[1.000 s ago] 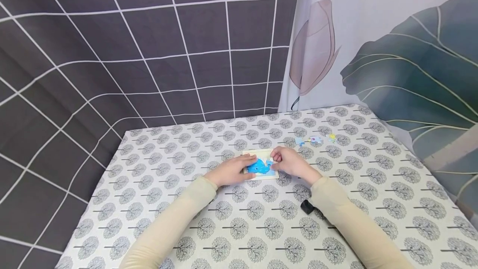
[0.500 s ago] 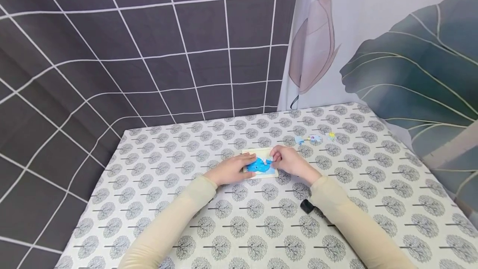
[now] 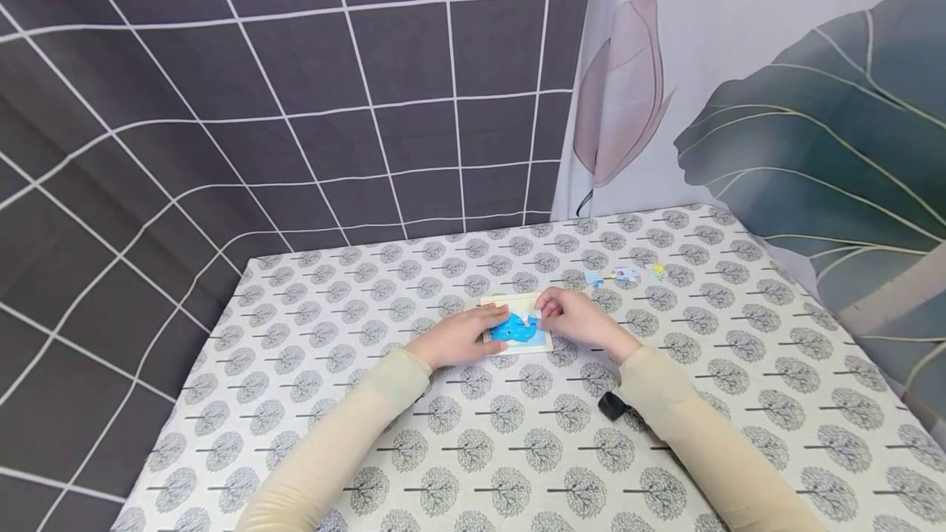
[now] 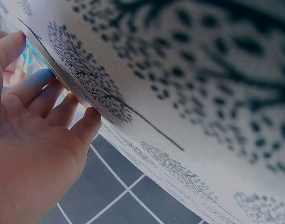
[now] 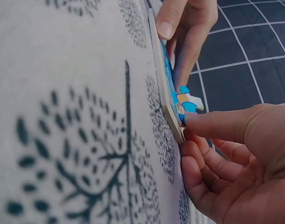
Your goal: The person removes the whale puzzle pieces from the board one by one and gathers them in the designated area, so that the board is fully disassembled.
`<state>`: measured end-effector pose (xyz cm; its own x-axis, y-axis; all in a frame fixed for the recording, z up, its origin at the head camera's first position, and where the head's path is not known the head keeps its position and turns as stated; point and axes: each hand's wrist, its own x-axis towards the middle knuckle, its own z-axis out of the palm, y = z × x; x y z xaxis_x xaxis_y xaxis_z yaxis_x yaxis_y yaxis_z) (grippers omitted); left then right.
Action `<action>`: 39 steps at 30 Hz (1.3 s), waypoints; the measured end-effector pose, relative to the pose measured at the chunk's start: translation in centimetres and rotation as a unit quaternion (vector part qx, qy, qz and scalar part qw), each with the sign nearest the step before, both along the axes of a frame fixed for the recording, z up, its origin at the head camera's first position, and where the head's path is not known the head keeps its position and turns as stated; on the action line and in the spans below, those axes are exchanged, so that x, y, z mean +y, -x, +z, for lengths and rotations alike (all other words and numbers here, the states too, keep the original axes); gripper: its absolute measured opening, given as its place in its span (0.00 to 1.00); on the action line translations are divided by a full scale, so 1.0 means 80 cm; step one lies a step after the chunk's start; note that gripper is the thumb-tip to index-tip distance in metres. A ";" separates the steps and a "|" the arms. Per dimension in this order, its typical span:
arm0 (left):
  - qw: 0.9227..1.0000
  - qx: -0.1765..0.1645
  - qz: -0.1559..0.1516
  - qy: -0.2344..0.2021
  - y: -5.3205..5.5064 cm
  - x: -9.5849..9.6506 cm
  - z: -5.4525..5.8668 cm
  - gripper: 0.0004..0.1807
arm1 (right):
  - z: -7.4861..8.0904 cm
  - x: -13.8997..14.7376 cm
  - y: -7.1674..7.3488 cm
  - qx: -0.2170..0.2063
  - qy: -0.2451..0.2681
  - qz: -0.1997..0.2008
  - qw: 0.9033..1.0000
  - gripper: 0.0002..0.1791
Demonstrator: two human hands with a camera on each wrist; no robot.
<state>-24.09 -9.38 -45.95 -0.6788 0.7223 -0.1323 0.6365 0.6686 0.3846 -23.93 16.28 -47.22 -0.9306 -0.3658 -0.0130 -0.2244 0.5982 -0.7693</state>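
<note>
Here, tree-print cloth [image 3: 296,417] bears the puzzle [image 3: 516,333] before a gridded curtain [image 3: 399,56].

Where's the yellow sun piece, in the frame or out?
Out. The head view shows the yellow sun piece on the tablecloth, apart from the frame.

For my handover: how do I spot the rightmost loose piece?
On the patterned tablecloth, look beyond the right hand to a row of loose pieces. The rightmost piece has a bright yellow, sunlike patch; its neighbours show far less yellow.
</note>
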 end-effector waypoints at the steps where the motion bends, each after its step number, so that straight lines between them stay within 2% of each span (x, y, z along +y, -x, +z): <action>1: 1.000 0.000 0.000 0.001 0.000 0.000 0.000 0.36 | 0.001 0.000 0.000 -0.002 0.001 0.000 1.000 0.11; 13: 1.000 0.006 0.001 0.000 0.001 0.001 -0.007 0.36 | 0.003 0.004 0.000 -0.003 0.028 0.023 0.999 0.10; 20: 1.000 0.007 0.003 0.003 0.001 0.002 -0.005 0.36 | 0.004 0.008 0.001 -0.003 0.034 0.028 0.999 0.09; 26: 1.000 0.008 0.001 0.006 0.002 0.002 -0.005 0.36 | 0.004 0.020 0.004 0.014 0.024 0.008 1.000 0.09; 39: 1.000 0.014 0.006 0.011 -0.001 0.001 -0.006 0.37 | 0.007 0.065 -0.001 -0.010 0.023 -0.052 0.998 0.13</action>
<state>-24.00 -9.29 -46.40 -0.6906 0.7116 -0.1291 0.6387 0.6838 0.3528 -23.85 21.47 -46.63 -0.9631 -0.2685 -0.0167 -0.1484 0.5820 -0.7995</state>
